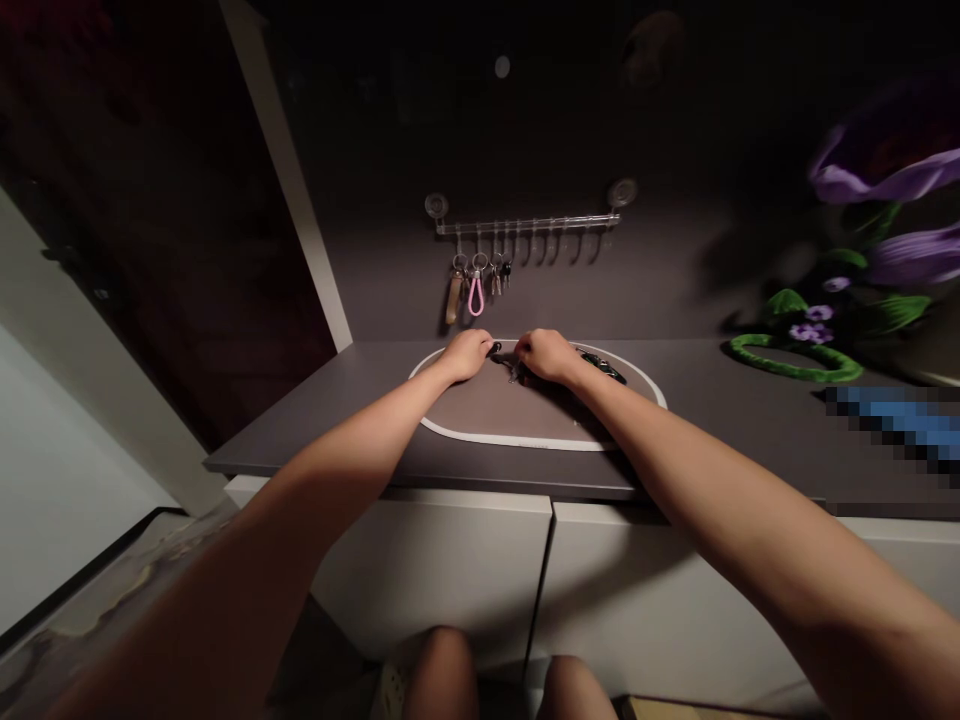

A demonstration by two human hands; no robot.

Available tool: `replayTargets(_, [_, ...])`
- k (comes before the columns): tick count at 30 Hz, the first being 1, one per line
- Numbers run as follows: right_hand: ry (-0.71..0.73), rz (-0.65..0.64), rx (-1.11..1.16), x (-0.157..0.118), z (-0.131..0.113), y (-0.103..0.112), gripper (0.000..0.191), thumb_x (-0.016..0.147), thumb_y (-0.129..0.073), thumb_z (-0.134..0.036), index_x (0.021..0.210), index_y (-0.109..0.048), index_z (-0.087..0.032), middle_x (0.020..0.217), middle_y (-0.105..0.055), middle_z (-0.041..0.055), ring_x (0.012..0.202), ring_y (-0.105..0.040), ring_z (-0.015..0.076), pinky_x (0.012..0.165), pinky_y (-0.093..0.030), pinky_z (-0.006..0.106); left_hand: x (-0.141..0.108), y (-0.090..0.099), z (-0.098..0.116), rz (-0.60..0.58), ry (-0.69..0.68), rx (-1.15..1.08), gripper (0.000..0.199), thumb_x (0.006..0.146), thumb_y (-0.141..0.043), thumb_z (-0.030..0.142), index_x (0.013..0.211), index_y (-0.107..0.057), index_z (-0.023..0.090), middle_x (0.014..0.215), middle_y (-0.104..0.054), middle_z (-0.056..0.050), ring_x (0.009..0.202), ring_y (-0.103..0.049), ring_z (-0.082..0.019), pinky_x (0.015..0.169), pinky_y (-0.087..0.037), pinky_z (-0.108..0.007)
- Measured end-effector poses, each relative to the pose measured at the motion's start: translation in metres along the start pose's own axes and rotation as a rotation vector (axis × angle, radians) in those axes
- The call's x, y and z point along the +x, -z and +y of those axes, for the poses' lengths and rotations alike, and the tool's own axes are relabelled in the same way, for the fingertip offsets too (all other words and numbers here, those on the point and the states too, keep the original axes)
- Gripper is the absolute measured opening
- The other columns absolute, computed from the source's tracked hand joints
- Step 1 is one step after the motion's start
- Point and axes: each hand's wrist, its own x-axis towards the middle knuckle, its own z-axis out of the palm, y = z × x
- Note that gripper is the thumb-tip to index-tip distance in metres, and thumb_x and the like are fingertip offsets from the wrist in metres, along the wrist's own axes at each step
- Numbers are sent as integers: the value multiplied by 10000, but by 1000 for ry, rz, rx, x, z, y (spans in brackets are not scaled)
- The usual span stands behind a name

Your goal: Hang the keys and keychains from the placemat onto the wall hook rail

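With left hand (466,355) pinched on a black piece (494,349) of a small key bundle (514,374), between the two hands over a mat; with right hand (546,354) curled at the bundle's other side, cannot tell whether clamped on it. Reaching across a dark grey counter (300,405), past purple flowers (919,256) at far right. Can see faint lettering (533,446) on the white front rim of the brown oval mat (487,415), too small to read. See above a clear hook rail (529,226), holding a brown fob (453,300), pink loop (476,297) and smaller keys (496,281). Notice a dark green item (602,367) beyond the right wrist.
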Motion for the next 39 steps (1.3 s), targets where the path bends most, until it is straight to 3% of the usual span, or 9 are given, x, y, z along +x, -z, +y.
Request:
replayTargets(5, [25,42,41,-2,-2,2,256,774,-485,-219,930,-683,-176,967,-674,101,905,-606,192,758,-399,230,-2,4,4,31,95,-235,200,807,-430,156,758,-619,111,784,-634,-57,739,-549,-138,754,-424,-265])
replayTargets(9, [47,84,83,-6,-6,7,253,780,-491,-207,945,-681,-177,969,-678,90,904,-607,188,757,-402,229,-1,2,8,17,237,-568,173,814,-436,145,741,-589,110,669,-588,-16,635,-530,-95,717,-443,-252])
replayTargets(16, [96,137,190,-10,-13,11,250,803,-504,-245,964,-673,-159,954,-682,90,882,-610,178,745,-403,226,-3,12,22,-17,428,-1057,172,846,-420,120,751,-562,108,659,-583,-10,641,-580,-62,808,-467,-281])
replayTargets(28, [87,255,358,-11,-11,11,214,788,-526,-277,882,-683,-165,861,-693,65,796,-611,155,719,-414,231,-4,21,25,36,440,-1328,120,819,-471,91,738,-560,92,704,-613,-42,647,-609,-83,873,-469,-374])
replayTargets(39, [35,359,631,-8,-5,10,181,757,-570,-262,846,-687,-158,823,-695,41,735,-601,131,695,-423,229,-5,26,27,40,434,-1409,61,805,-484,78,786,-539,95,734,-635,-65,670,-630,-116,863,-482,-403])
